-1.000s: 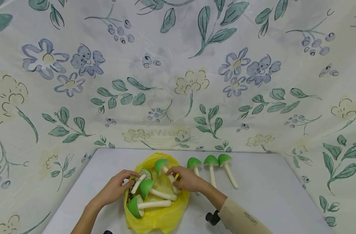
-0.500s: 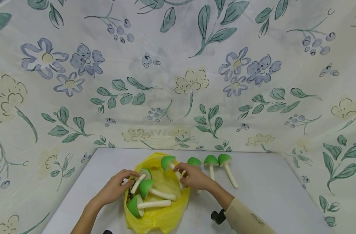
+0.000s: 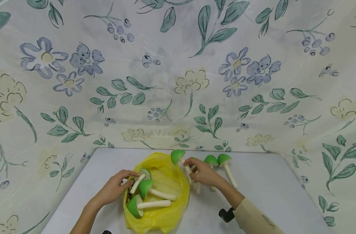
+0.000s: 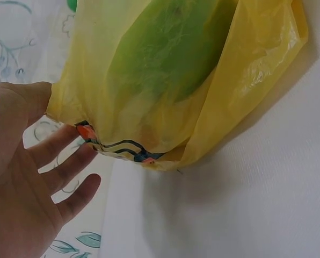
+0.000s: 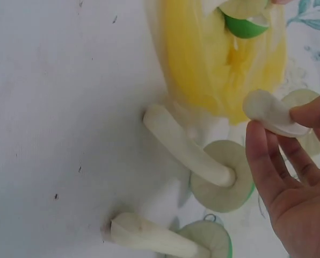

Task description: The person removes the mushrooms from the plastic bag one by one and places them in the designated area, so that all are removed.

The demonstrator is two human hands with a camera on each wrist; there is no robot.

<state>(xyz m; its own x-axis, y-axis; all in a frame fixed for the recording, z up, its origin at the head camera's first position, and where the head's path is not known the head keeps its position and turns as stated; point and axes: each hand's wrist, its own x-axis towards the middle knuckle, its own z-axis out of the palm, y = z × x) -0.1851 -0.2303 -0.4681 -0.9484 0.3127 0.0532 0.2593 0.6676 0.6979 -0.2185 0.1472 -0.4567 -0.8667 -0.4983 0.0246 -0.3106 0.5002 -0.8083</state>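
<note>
My left hand pinches the left edge of a yellow plastic bag between thumb and index finger; the other fingers are spread in the left wrist view. Inside the wide-mouthed bag lie a few toy mushrooms with green caps and white stems. My right hand holds another mushroom by its stem, over the bag's right rim, cap up and to the left. In the right wrist view, thumb and fingers pinch that white stem.
On the white table, right of the bag, mushrooms lie in a row with caps toward the back; my right hand partly covers one. A flowered sheet hangs behind and along both sides. A black wrist camera sits by the right sleeve.
My right hand has carried its mushroom from inside the bag rightward to the rim, now overlapping the row on the table. The left hand has stayed at the bag's edge.
</note>
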